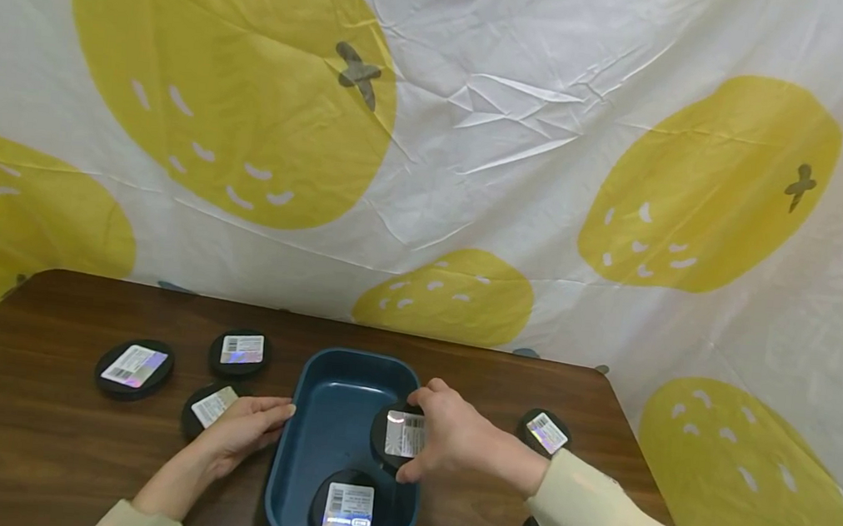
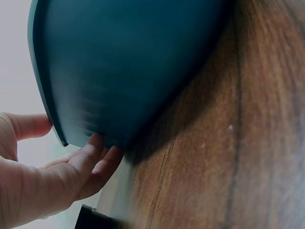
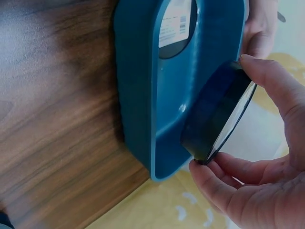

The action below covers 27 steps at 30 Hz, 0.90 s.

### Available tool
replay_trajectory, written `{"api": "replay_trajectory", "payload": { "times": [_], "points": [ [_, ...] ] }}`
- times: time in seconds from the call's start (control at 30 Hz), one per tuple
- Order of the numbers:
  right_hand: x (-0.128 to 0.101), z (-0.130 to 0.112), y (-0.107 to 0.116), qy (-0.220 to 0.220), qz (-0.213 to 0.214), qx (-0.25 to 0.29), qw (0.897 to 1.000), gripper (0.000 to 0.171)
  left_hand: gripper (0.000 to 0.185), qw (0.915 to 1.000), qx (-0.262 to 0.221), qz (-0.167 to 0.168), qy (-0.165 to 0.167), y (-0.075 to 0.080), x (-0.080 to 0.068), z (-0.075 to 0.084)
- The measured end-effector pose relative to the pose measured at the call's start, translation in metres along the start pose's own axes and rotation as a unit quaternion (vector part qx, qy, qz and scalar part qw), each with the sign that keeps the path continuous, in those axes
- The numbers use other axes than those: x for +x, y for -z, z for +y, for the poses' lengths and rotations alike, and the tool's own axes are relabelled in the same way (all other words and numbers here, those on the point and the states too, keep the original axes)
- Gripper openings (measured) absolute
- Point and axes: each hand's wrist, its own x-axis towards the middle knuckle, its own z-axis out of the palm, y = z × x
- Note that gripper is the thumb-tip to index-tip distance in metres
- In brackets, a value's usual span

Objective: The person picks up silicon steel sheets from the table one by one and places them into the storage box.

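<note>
1. Blue tray already has one black labelled disc lying flat at its near end.
2. Your right hand pinches a second disc by its rim — tilted over the tray's right wall, not yet down.
3. Your left hand rests with relaxed fingers against the tray's left wall.
4. Four discs wait on the wooden table — three left, one right — so you're likely under halfway.
</note>
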Motion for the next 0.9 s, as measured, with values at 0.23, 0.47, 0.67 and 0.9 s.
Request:
{"api": "replay_trajectory", "payload": {
  "times": [0.23, 0.47, 0.67, 0.9],
  "points": [
    [0.001, -0.004, -0.006, 0.002, -0.019, 0.0, 1.0, 0.074, 0.048, 1.0, 0.002, 0.002, 0.002, 0.0, -0.001, 0.001],
    [0.001, -0.006, -0.009, 0.01, -0.023, 0.001, 1.0, 0.074, 0.048, 1.0, 0.0, 0.002, 0.005, -0.001, -0.002, 0.003],
    [0.002, -0.007, -0.011, 0.02, -0.024, -0.005, 0.999, 0.075, 0.047, 1.0, 0.0, 0.002, 0.008, -0.002, -0.003, 0.003],
    [0.004, -0.009, -0.013, 0.019, -0.037, 0.001, 0.999, 0.075, 0.047, 1.0, 0.002, 0.0, 0.01, -0.002, -0.003, 0.004]
  ]
}}
